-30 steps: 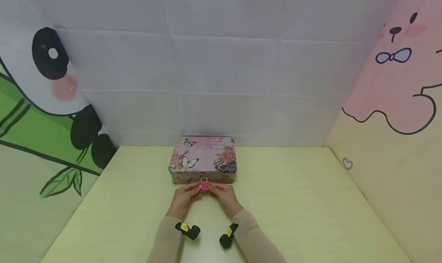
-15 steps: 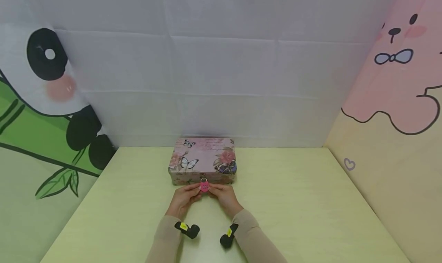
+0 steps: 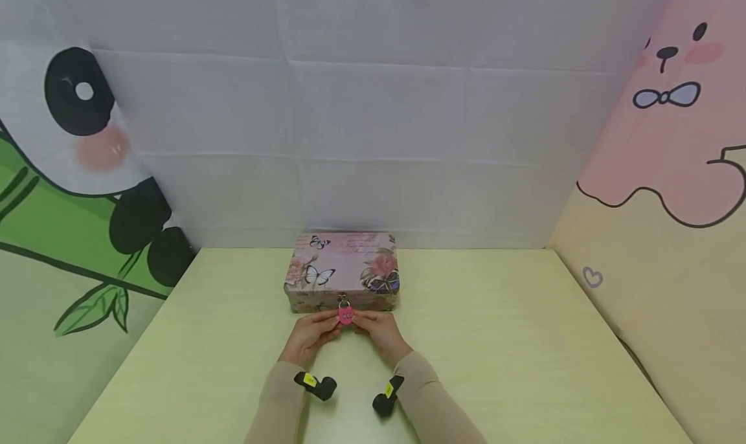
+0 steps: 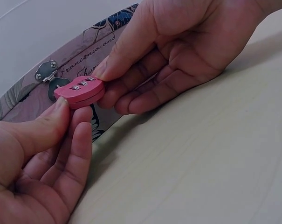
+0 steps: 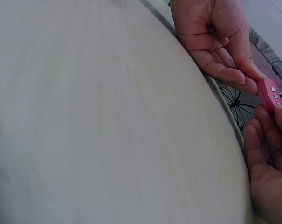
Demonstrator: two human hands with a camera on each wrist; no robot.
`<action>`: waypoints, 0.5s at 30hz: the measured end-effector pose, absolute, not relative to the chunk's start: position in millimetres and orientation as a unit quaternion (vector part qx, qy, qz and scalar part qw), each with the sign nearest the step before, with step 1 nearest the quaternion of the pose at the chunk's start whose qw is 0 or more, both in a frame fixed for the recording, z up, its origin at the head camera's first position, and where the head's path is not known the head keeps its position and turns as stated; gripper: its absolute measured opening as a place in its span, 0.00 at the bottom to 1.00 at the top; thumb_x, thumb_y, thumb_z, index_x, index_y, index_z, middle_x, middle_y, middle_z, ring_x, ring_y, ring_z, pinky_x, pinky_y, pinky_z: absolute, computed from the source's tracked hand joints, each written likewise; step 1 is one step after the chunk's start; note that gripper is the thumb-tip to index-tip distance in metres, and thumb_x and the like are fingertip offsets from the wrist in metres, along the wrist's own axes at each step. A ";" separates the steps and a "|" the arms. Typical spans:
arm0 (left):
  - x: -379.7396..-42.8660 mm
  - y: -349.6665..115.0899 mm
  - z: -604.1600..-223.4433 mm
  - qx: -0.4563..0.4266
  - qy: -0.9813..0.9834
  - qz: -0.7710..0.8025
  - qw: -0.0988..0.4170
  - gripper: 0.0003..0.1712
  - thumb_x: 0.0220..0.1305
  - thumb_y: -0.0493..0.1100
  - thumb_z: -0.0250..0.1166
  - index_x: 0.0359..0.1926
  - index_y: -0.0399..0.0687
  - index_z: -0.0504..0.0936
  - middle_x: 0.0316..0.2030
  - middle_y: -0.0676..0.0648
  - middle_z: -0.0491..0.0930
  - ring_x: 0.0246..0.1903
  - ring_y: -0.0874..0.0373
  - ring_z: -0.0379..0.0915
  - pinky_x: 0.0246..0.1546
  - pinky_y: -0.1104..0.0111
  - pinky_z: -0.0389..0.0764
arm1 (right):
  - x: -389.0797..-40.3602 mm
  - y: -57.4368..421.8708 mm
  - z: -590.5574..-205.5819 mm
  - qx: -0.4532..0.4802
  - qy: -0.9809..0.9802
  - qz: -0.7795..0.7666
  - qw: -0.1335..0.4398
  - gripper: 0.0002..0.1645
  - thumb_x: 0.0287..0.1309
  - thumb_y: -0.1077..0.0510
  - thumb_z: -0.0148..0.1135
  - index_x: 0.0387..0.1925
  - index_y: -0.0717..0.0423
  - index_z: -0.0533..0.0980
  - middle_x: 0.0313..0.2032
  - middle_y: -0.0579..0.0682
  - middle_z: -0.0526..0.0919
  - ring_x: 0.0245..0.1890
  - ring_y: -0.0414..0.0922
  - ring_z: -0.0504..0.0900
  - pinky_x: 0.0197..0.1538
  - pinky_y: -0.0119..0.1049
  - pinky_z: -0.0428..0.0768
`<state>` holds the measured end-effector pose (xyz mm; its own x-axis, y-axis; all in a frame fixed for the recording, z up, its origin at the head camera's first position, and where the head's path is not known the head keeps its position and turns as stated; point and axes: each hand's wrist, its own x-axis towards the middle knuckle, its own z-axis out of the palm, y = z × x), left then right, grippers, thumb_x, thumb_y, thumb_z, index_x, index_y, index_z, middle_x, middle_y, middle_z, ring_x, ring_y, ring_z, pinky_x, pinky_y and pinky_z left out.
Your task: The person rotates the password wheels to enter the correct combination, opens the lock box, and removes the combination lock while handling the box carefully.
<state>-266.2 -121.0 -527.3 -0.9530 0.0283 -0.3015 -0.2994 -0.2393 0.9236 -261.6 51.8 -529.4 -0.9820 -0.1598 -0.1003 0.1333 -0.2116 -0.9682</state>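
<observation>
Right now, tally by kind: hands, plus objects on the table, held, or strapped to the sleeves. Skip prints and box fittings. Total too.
Hands: 2 (left hand, right hand)
Padlocks: 1 (pink padlock)
Boxes: 1 (floral box)
Black wrist cameras: 2 (left wrist camera, right wrist camera)
Total: 6

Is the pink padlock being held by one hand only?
No, the left hand and the right hand both pinch the pink combination padlock.
</observation>
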 end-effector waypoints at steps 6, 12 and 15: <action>-264.0 -120.4 -526.2 -0.109 0.606 0.781 0.100 0.15 0.66 0.23 0.59 0.53 0.20 0.77 0.32 0.45 0.84 0.30 0.59 0.82 0.35 0.69 0.85 | -262.3 52.7 -532.1 -0.013 0.620 -0.779 0.096 0.16 0.64 0.69 0.62 0.50 0.78 0.77 0.46 0.64 0.84 0.33 0.37 0.83 0.44 0.33 0.84; -261.1 -118.4 -525.0 -0.108 0.609 0.780 0.092 0.14 0.66 0.23 0.59 0.52 0.19 0.77 0.33 0.44 0.84 0.30 0.59 0.82 0.34 0.69 0.85 | -261.3 53.3 -532.1 -0.014 0.619 -0.779 0.098 0.16 0.64 0.69 0.62 0.50 0.78 0.77 0.46 0.63 0.85 0.33 0.37 0.83 0.43 0.32 0.84; -260.4 -118.3 -524.8 -0.110 0.610 0.780 0.087 0.15 0.66 0.23 0.59 0.52 0.19 0.77 0.33 0.44 0.85 0.30 0.59 0.81 0.34 0.69 0.85 | -261.4 52.8 -532.2 -0.019 0.622 -0.777 0.098 0.16 0.65 0.69 0.61 0.51 0.78 0.77 0.47 0.63 0.84 0.33 0.37 0.83 0.43 0.32 0.84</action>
<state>-260.4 -118.3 -524.8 -0.9606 0.0009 -0.2780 -0.2701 -0.2406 0.9323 -261.4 52.8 -532.2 -0.9799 -0.1759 -0.0936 0.1299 -0.2078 -0.9695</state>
